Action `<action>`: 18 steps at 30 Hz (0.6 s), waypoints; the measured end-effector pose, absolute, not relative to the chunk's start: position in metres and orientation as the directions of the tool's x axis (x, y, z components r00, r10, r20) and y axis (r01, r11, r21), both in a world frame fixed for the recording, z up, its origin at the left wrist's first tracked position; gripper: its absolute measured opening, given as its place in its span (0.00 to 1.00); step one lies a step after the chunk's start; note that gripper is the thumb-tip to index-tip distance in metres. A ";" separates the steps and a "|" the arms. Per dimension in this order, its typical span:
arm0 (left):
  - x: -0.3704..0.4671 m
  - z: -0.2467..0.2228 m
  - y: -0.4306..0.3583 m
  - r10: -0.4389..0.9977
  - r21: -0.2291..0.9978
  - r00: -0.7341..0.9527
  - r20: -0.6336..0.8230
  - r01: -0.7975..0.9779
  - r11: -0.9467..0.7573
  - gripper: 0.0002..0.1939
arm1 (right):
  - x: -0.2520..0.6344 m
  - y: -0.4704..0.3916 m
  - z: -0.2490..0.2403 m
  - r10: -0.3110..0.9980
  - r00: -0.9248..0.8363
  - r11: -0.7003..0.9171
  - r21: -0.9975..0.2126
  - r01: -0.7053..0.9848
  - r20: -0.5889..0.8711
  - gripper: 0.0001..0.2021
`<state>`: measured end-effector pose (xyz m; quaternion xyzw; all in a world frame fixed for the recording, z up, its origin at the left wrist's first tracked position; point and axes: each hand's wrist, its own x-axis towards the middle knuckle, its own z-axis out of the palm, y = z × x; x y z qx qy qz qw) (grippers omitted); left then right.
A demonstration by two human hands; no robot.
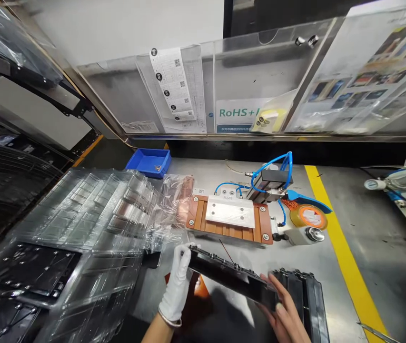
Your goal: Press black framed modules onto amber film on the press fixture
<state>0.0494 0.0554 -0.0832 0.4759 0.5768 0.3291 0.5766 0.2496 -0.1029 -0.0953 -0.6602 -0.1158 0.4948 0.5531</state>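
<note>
A long black plastic part (231, 277) with small clips along its upper edge is held between both hands, tilted down to the right. My left hand (179, 276), in a white glove, grips its left end. Bare fingers of my right hand (284, 305) close around its right end. Behind the part stands a fixture (229, 214) with a brown base and a silver plate. To the right of my right hand lie several similar black parts (306, 295). An orange piece (199, 288) shows on the table below my left hand.
Stacked clear plastic trays (92, 209) fill the left, with black panels (34, 271) in the nearest one. A blue bin (149, 162) stands at the back. Blue air hoses (290, 166), a tape roll (308, 216) and a white bottle (304, 235) sit right of the fixture, beside a yellow line (345, 267).
</note>
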 end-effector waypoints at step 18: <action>0.071 -0.016 0.081 0.547 0.646 0.802 -0.240 0.553 -0.526 0.14 | 0.270 -0.101 -0.075 0.801 0.445 -0.514 -0.841 0.169 -0.401 0.25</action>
